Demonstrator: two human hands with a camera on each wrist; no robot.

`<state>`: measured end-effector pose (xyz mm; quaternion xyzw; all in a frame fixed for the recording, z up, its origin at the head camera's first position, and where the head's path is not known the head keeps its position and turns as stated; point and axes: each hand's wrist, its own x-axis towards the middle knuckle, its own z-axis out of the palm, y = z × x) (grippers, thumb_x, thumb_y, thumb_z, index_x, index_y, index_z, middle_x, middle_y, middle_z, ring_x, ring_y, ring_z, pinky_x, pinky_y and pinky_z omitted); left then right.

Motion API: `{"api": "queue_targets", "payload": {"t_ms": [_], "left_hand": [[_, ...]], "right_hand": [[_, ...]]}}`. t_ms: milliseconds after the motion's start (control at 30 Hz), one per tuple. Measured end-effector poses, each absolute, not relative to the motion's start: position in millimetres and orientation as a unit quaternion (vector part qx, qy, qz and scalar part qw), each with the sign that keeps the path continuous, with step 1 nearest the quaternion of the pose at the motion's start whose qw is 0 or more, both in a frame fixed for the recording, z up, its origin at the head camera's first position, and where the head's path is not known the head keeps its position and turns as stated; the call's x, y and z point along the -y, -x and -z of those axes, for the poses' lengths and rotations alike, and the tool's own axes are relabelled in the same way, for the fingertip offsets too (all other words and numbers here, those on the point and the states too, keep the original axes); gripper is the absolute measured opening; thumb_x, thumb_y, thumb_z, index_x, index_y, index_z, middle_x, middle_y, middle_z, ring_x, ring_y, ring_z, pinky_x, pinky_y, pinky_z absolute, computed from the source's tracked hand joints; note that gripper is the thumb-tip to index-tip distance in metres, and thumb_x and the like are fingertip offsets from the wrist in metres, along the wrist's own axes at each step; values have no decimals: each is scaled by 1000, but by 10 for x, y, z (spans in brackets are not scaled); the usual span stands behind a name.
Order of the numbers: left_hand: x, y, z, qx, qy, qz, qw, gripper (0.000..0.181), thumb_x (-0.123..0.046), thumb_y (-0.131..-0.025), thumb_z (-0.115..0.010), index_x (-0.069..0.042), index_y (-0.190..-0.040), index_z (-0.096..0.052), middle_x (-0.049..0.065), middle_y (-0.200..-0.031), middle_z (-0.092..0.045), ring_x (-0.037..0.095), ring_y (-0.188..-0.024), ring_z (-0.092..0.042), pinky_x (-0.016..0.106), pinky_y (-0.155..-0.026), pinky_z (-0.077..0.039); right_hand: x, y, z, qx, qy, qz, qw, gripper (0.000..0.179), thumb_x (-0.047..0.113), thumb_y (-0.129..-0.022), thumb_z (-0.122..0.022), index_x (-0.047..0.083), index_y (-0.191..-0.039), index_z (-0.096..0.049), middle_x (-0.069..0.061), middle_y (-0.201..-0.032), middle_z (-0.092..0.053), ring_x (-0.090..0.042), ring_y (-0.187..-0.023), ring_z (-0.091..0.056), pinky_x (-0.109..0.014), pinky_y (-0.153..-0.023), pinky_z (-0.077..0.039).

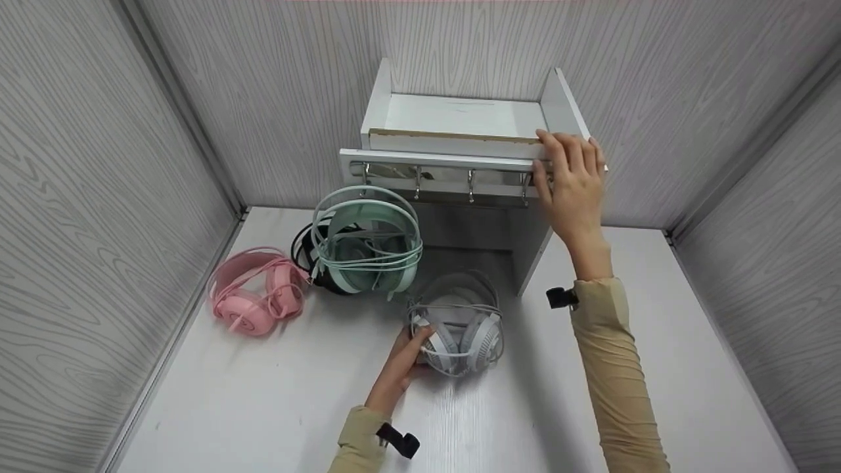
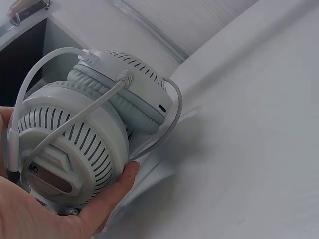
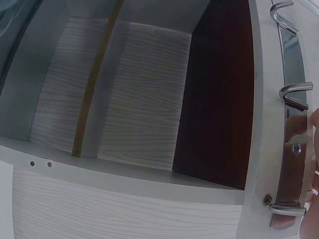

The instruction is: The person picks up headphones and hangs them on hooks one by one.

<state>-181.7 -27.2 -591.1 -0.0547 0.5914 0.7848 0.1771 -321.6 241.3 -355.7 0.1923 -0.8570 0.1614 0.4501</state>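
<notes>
My left hand grips a pair of white headphones by one ear cup, low in front of the shelf. Close up in the left wrist view, the thumb and fingers wrap the slotted ear cup, and a white cable loops around both cups. My right hand holds the right end of a white shelf unit, fingers over the top edge of its hook board and thumb at the front. Metal hooks line that board. Mint-green headphones hang at the leftmost hook, cable wound around them.
Pink headphones lie on the white table at the left. Black headphones are partly hidden behind the green pair. Grey wood-grain walls enclose the back and sides. The shelf's side panel stands on the table.
</notes>
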Motion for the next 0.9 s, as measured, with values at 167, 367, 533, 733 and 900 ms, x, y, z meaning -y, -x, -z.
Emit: {"api": "queue_targets", "payload": {"t_ms": [167,367,533,733,900], "left_hand": [[229,1796,5921,-599,34,-779,185,92,-40,-98,-61,3,-159,-9,29,-146,-44,31,-117,-59,48,-93,-52],[191,1780,5942,-606,-9,-778,164,93,-33,-97,-64,3,-160,-6,31,-148,-42,28,-115,-60,38,-85,-55],[160,1750,5951,-628,-37,-763,151,96,-36,-94,-68,2,-160,-9,30,-155,-33,32,-126,-55,37,-92,-54],[124,1695,5929,-678,-81,-723,108,104,-41,-86,-76,1,-159,-15,28,-163,-19,42,-150,-23,51,-119,-28],[89,1642,5894,-692,-85,-713,75,110,-42,-82,-80,-1,-160,-15,28,-164,-15,41,-152,-17,52,-122,-21]], "right_hand": [[-2405,3224,3554,855,-194,-164,451,41,32,-107,-47,15,-143,-55,-12,-132,-58,-31,-127,-47,-48,-120,-21],[-2401,3242,3560,855,-196,-165,450,41,32,-107,-47,15,-143,-55,-12,-132,-58,-31,-127,-47,-48,-120,-20],[-2407,3240,3569,855,-194,-162,453,41,32,-107,-47,15,-143,-55,-12,-132,-58,-31,-127,-47,-48,-120,-20],[-2406,3228,3571,854,-198,-161,453,40,31,-107,-47,15,-144,-54,-12,-132,-57,-32,-127,-46,-49,-120,-21],[-2405,3234,3568,853,-202,-159,455,40,30,-107,-47,15,-144,-54,-13,-132,-57,-32,-127,-46,-50,-120,-21]]}}
